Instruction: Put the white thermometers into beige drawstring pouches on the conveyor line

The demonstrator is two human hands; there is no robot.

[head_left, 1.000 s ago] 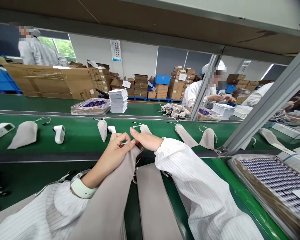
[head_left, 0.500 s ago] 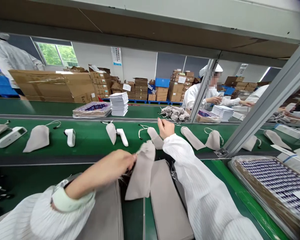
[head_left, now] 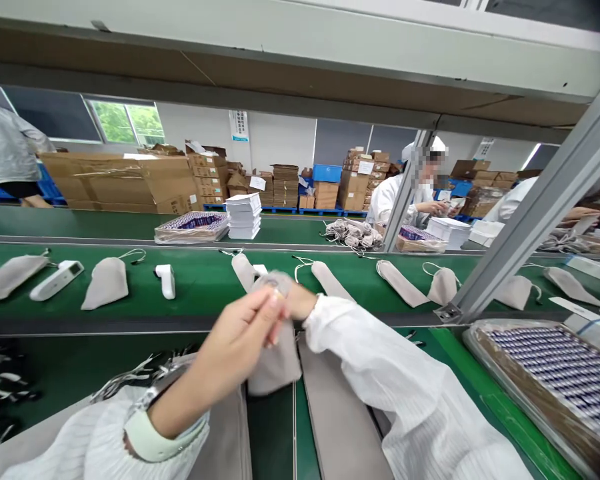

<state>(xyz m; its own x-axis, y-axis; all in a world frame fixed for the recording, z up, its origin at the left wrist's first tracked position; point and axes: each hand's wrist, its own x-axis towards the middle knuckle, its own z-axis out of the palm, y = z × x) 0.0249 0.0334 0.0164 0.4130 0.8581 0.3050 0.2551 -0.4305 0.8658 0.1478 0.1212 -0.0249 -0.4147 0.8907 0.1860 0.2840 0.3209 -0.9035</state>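
Down low, nearest the wearer, flat beige cloth lies on the green surface (head_left: pixel 273 447): one stack (head_left: pixel 227 433) at 7 o'clock from the left fingertips, another (head_left: pixel 340 413) at 5. Above the gap between them, left hand (head_left: pixel 243 327) has thumb and forefinger pressed together, apparently pinching a beige pouch (head_left: pixel 275 370) near its upper end; its body hangs at 6 o'clock, just below those fingers. Right hand (head_left: pixel 301 301) is right behind, fingers mostly hidden and blurred; can't tell whether they grip. Step looks like working the pouch's mouth or cord; next move likely calls for a firm left pinch while the right fingers work the top. Farther, on the green belt (head_left: pixel 205 283): white device (head_left: pixel 167 281) at 9 o'clock, corded pouch (head_left: pixel 330 280) at 2. Beyond: paper stack (head_left: pixel 244 217) at 11, co-worker (head_left: pixel 387 197) at 2.
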